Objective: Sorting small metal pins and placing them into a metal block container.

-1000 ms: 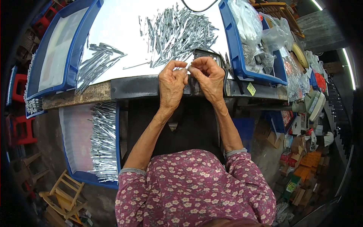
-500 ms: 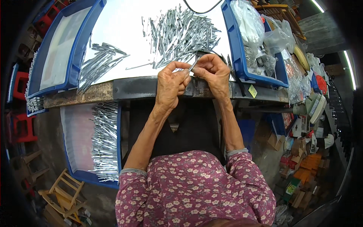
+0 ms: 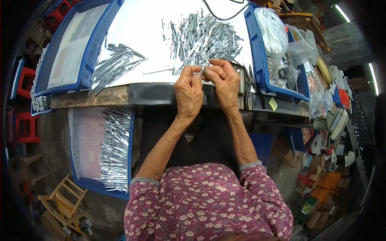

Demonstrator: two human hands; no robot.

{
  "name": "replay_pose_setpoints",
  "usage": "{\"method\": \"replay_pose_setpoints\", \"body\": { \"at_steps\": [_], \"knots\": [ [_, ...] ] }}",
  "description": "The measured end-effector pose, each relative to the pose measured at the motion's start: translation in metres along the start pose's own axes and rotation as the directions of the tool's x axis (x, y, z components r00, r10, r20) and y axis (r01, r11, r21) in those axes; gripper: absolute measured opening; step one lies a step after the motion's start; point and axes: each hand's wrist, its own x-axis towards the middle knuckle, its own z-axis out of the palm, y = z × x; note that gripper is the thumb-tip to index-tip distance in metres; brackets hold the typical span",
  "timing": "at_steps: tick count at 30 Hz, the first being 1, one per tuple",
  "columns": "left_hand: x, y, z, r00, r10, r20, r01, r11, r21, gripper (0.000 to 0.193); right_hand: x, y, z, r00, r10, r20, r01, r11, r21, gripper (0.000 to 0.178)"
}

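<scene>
Small metal piece (image 3: pixel 202 73) pinched between fingertips of left hand (image 3: pixel 189 91) and right hand (image 3: pixel 225 86), at table edge. Big loose heap (image 3: pixel 205 38) beyond hands looks unworked. Small sorted bunch (image 3: pixel 114 66) left; fuller tray (image 3: pixel 114 148) below. Much seems left.

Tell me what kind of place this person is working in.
Probably a small assembly or sorting workshop. Both hands, left hand and right hand, pinch a small metal piece at a white worktable heaped with loose metal pieces, with blue trays and a lower tray of sorted pieces alongside.
</scene>
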Motion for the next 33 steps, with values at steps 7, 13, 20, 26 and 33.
{"method": "replay_pose_setpoints", "body": {
  "at_steps": [7, 13, 20, 26, 33],
  "knots": [
    [0.004, 0.0, -0.006, 0.995, -0.089, 0.038, 0.092, 0.993, -0.078, 0.008, -0.004, 0.008, 0.015, 0.984, -0.16, -0.079, 0.136, 0.96, -0.245, 0.025],
    [0.007, -0.001, -0.013, 0.997, -0.077, 0.022, 0.079, 0.988, -0.134, 0.009, -0.006, 0.006, 0.025, 0.977, -0.204, -0.059, 0.174, 0.927, -0.333, 0.03],
    [0.008, 0.005, -0.018, 0.989, -0.134, 0.067, 0.147, 0.951, -0.271, 0.009, 0.001, 0.007, 0.022, 0.999, -0.016, -0.039, 0.019, 0.997, 0.069, 0.031],
    [0.009, 0.002, -0.019, 0.985, -0.137, 0.101, 0.165, 0.912, -0.376, 0.012, 0.006, 0.003, 0.017, 0.998, 0.025, 0.055, -0.034, 0.985, 0.172, 0.031],
    [0.009, 0.004, -0.024, 0.987, -0.14, 0.083, 0.161, 0.906, -0.391, 0.012, 0.004, 0.002, 0.022, 1.0, 0.004, -0.004, -0.004, 1.0, 0.002, 0.03]
  ]
}}
